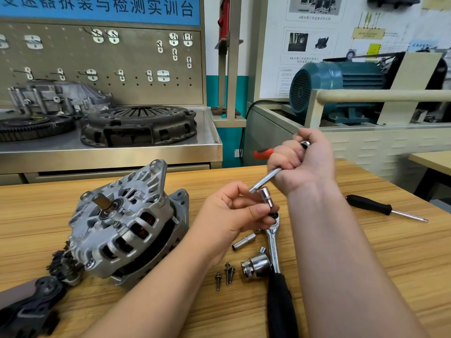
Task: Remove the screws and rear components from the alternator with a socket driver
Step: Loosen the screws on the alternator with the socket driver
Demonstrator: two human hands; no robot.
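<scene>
A workshop for fixing cars; a tan pegboard with metal hooks (73, 57); a round dark metal clutch cover (139, 125); a blue-green electric motor (341, 86); a silver alternator (127, 228) on a wooden table (402, 252).

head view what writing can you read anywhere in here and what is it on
"变速器拆装与检测实训台" on the blue banner above the pegboard; tops of characters cropped.
Wall posters: captions and print too small and blurred.
Alternator, socket driver, ratchet: no readable marks.

The left hand (230, 213) and right hand (305, 164) are bare, with short-trimmed nails. The left forearm (151, 286) and right forearm (341, 252) are bare too.
</scene>
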